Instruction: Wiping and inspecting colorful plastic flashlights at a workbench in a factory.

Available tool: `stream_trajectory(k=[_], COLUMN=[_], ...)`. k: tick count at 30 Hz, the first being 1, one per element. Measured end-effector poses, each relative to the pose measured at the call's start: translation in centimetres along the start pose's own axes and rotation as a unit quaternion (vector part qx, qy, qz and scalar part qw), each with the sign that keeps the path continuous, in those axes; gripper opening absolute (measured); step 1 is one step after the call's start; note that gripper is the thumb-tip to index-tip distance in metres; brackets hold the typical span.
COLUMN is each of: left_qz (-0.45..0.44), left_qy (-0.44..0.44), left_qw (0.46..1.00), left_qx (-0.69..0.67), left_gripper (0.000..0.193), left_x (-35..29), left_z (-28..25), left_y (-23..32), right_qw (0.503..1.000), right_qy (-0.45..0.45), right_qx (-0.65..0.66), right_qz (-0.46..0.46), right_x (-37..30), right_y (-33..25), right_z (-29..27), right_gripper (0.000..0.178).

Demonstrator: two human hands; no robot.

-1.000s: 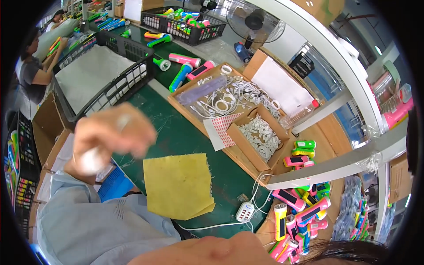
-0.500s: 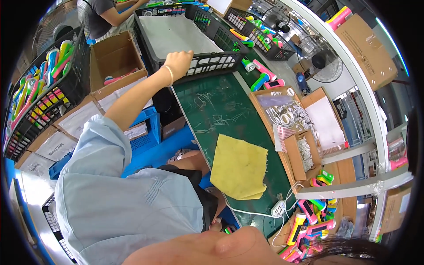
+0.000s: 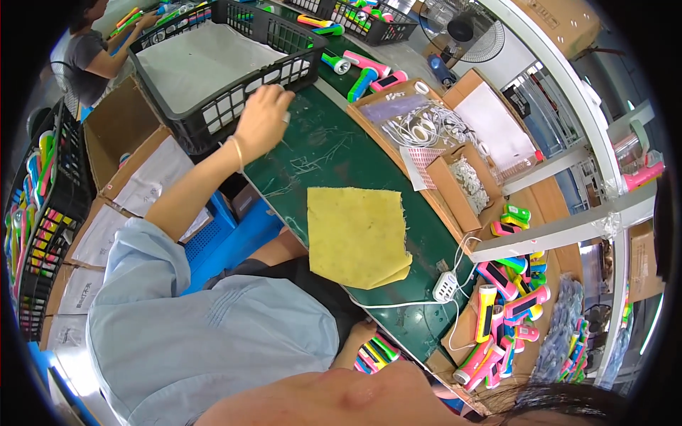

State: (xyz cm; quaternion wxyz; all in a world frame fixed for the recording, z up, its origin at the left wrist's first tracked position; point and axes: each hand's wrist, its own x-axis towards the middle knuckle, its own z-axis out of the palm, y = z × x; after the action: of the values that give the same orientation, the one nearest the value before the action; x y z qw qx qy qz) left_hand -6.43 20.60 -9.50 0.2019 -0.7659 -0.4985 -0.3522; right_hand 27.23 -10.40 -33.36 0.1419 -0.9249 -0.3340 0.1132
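Workbench [image 3: 341, 160]: green top, yellow cloth [image 3: 359, 238] on its near part
Black crate [image 3: 190, 135]: far left, pale sheet [image 3: 206, 60] inside
Left hand [image 3: 263, 121]: at crate's near wall, fingers loosely bent, cannot tell if gripping
Right hand: finger state cannot be told
Flashlights [image 3: 524, 303]: heaped near right

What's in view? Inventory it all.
Rectangular worktable: one, green, centre.
Square cloth: one, yellow, on worktable.
Rectangular lattice plastic crate, pale sheet inside: one, black, upper left.
Similar crates: two or more, black, left edge, top.
Open cardboard box: one, brown, left.
Shallow cardboard tray: one, brown, right of cloth.
Coiled cables: several, white, in tray.
Small cardboard box, white parts inside: one, brown, in tray.
Tubular plastic flashlights: many, multicoloured, mainly lower right.
Boxy charging hub: one, white, near flashlights.
Round fan: one, dark, upper right.
Co-worker: one, grey top, upper left.
Left hand: one, bare, beside lined crate.
Right hand: one apparently, low centre.
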Motion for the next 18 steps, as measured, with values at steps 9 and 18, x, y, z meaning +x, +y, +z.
stream_trajectory(k=[9, 18], left_qz=[-0.233, -0.363], left_qy=[-0.242, -0.188], left_qw=[0.94, 0.767], left_qx=[-0.061, -0.494], left_gripper=[0.059, 0.041], left_x=[13.5, 13.8], left_z=[22.8, 17.3], left_y=[1.4, 4.8], right_qw=[0.927, 0.872], right_qy=[-0.013, -0.415], right_qx=[-0.036, -0.003], right_qz=[-0.373, -0.258], right_x=[1.4, -0.8], right_y=[1.7, -3.9], right_z=[2.2, -9.1], right_gripper=[0.04, 0.033])
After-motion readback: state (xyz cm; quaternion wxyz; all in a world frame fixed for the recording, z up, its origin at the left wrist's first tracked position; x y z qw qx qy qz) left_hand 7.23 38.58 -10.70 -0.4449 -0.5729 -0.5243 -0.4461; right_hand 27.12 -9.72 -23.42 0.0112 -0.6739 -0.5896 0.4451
